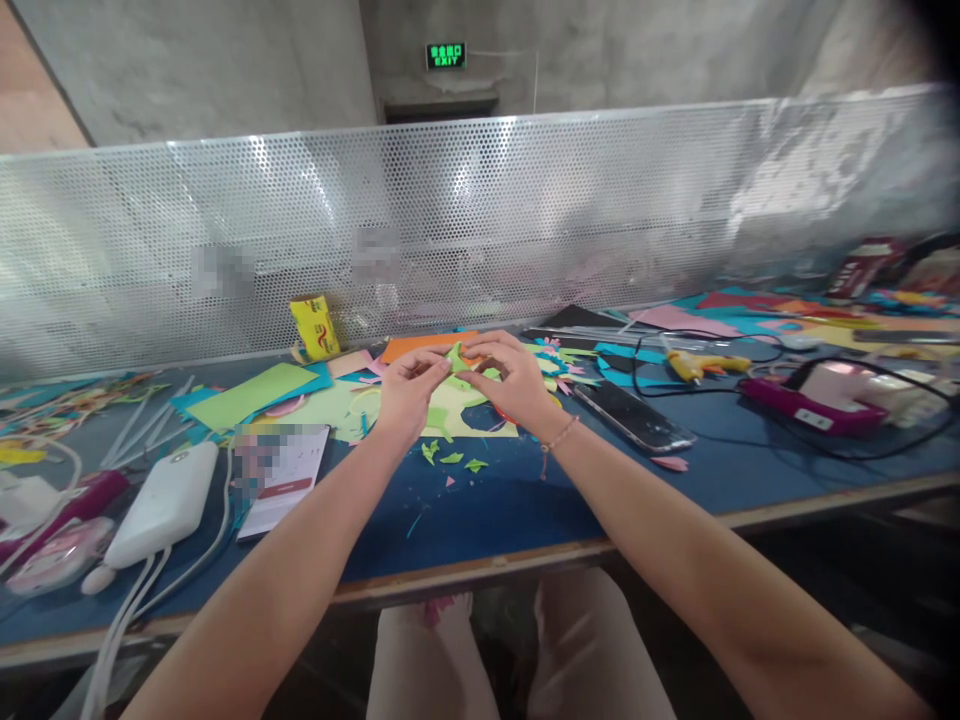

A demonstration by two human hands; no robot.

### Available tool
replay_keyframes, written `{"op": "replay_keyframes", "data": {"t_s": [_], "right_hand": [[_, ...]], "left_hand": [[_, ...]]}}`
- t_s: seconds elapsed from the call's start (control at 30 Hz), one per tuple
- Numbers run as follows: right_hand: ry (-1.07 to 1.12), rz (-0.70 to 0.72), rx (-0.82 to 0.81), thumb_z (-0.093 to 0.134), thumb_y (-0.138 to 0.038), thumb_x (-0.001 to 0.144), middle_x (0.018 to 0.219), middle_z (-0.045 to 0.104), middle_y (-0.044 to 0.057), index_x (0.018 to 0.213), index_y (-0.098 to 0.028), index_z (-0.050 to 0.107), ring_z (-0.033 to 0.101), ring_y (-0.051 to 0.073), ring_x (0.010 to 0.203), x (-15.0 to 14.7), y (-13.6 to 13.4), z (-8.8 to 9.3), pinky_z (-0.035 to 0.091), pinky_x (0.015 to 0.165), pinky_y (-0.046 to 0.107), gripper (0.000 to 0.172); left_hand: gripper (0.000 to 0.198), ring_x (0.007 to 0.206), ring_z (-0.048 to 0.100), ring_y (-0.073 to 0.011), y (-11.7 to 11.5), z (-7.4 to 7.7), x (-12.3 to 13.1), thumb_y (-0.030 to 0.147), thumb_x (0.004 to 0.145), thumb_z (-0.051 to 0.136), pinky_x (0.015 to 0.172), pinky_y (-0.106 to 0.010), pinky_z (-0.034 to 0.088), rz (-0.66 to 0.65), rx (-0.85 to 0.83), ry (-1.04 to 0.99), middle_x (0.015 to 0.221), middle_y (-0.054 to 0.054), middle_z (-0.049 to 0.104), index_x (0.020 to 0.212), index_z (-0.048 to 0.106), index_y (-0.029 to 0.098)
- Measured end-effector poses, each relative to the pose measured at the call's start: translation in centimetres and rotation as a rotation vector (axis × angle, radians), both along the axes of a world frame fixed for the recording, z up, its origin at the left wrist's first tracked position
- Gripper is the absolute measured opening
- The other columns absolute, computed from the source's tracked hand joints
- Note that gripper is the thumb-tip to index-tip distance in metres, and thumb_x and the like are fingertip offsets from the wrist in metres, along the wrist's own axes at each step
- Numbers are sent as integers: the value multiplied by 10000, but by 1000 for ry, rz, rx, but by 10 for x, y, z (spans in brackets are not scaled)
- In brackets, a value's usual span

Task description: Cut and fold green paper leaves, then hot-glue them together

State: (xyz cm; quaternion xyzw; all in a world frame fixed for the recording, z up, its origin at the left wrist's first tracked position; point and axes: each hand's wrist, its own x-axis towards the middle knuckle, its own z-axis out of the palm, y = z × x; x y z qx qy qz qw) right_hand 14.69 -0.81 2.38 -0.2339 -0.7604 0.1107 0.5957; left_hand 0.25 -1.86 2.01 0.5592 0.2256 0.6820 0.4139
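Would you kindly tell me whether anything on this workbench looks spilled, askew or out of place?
Stray green bits lie strewn below the green paper being held, and a pink scrap lies alone beside the dark phone; both look dropped rather than gathered.

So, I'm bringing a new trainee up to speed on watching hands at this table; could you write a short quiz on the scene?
1. Multiple choice: what do the left hand and right hand hold between them?
a) a white power bank
b) a piece of green paper
c) a yellow glue gun

2. True or false: a thin bracelet is worn on the right wrist.

3. Fill the gap: the dark-screened phone lies on the person's ____ side.

Key: 1. b; 2. true; 3. right.
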Motion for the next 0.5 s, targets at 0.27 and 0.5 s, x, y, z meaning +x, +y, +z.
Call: {"op": "replay_keyframes", "data": {"t_s": [0.27, 0.5], "right_hand": [[-89, -99, 112, 610, -273, 712, 1064, 566, 70, 797, -211, 599, 506, 188, 1037, 2, -6, 6, 428, 883, 400, 106], [-77, 7, 60, 584, -270, 731, 992, 605, 63, 811, -199, 576, 554, 163, 951, 1, -1, 2, 454, 846, 373, 107]], "left_hand": [[96, 779, 587, -129, -2, 2, 1, 204, 577, 706, 778, -308, 445, -13, -17, -48, 830, -26, 640, 600, 623, 161], [73, 773, 588, -126, -1, 1, -3, 219, 624, 675, 779, -305, 437, -1, 41, 66, 853, -40, 647, 642, 635, 160]]}}
